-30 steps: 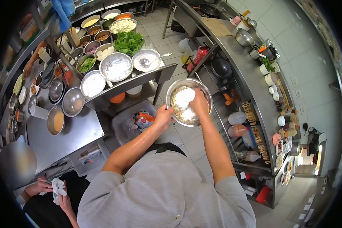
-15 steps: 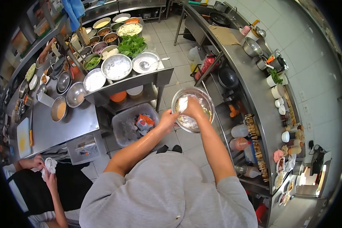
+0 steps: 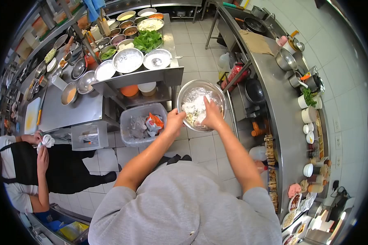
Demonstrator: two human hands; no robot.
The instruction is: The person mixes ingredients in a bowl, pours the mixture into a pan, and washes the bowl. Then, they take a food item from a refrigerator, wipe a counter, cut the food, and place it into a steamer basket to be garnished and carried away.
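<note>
A round metal bowl (image 3: 221, 90) hangs in the air in front of me, over the tiled floor. My left hand (image 3: 174, 122) grips its left rim, thumb on the near side. White flour (image 3: 194, 102) covers pale, shredded-looking food inside. My right hand (image 3: 212, 116) reaches into the bowl at its right side, fingers spread apart and touching the floury mixture; some flour is on the fingers.
Metal bowls of flour (image 3: 128, 60) and greens (image 3: 148, 40) stand on the counter ahead. A plastic bin (image 3: 129, 141) holding bags is below it. A steel counter (image 3: 270, 77) runs along the right. A co-worker (image 3: 65, 167) at left holds a white cloth (image 3: 47, 141).
The bowl has shifted slightly up and left in view. My right hand has opened its fingers and moved lower in the bowl, showing more flour. The surroundings have shifted with the head.
</note>
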